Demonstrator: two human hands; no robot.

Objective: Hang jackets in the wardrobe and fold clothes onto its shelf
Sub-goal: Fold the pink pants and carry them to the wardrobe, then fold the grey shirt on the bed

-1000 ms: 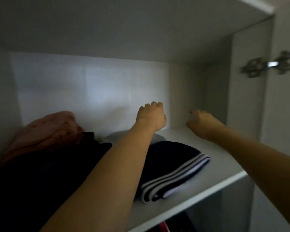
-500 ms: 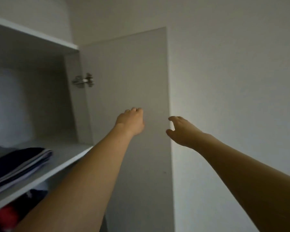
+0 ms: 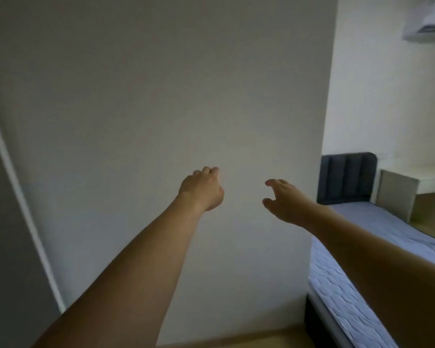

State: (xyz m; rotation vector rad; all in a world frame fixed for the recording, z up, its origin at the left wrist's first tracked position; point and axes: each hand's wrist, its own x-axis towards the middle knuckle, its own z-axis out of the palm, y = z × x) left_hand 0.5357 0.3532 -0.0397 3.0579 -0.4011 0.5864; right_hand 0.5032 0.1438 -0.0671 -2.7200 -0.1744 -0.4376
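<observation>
Both my arms reach forward in front of a plain white wall. My left hand hangs with loosely curled fingers and holds nothing. My right hand is held out with relaxed, spread fingers, also empty. The edge of the open wardrobe door slants along the far left. The shelf and the folded clothes are out of view. No jacket or garment shows in this view.
A bed with a blue-grey quilted mattress and a dark padded headboard stands at the right against the wall. A pale desk is beyond it. An air conditioner hangs at the top right. Wooden floor shows at the bottom.
My view has swung right, away from the wardrobe shelf and the folded striped garment, past the open door to the wall and bed. Both hands stay empty and extended.
</observation>
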